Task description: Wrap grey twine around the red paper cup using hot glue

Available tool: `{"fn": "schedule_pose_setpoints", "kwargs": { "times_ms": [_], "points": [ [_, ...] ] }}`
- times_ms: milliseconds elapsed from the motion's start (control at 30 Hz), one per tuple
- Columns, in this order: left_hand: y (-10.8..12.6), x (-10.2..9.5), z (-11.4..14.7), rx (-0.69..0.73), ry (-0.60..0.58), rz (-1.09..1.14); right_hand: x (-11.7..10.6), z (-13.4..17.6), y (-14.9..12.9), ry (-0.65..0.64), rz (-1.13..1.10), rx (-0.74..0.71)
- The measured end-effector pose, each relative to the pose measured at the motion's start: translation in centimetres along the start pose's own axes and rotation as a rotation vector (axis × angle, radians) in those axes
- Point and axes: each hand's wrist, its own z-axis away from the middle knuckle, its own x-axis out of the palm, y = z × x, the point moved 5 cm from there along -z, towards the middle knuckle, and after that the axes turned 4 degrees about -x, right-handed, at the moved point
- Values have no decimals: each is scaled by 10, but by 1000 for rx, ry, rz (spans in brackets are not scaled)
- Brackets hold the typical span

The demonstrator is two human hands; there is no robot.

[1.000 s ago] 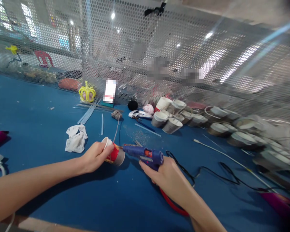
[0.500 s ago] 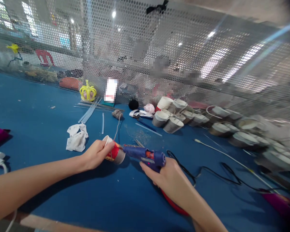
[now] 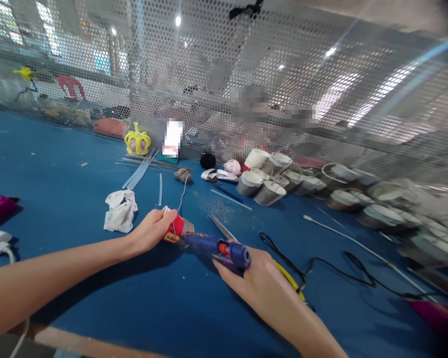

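My left hand is wrapped round a red paper cup whose lower part is covered in grey yarn. From the cup a strand runs back to a small ball of grey yarn. My right hand grips a blue glue gun, its nozzle pointing left and reaching the cup's side; whether the tip touches is hard to tell. Under the right hand lie scissors, their blades showing beyond the gun and part of a yellow handle beside the wrist.
Several yarn-wrapped cups crowd the back right below a perforated metal screen. Crumpled white material and glue sticks lie to the left. A black cable curves across the right. A yellow crown-like object stands behind.
The glue gun has shifted slightly left and down, lower along the cup. The cup has turned in my left hand. More of the scissors shows beside my right hand.
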Motion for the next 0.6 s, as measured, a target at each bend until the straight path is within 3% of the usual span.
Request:
{"fn": "schedule_pose_setpoints", "kwargs": {
  "times_ms": [167,600],
  "points": [
    [1,-1,0,-24,54,-19,4,1,-2,-57,15,-22],
    [2,-1,0,-23,65,-40,5,2,3,-63,43,-44]
  ]
}}
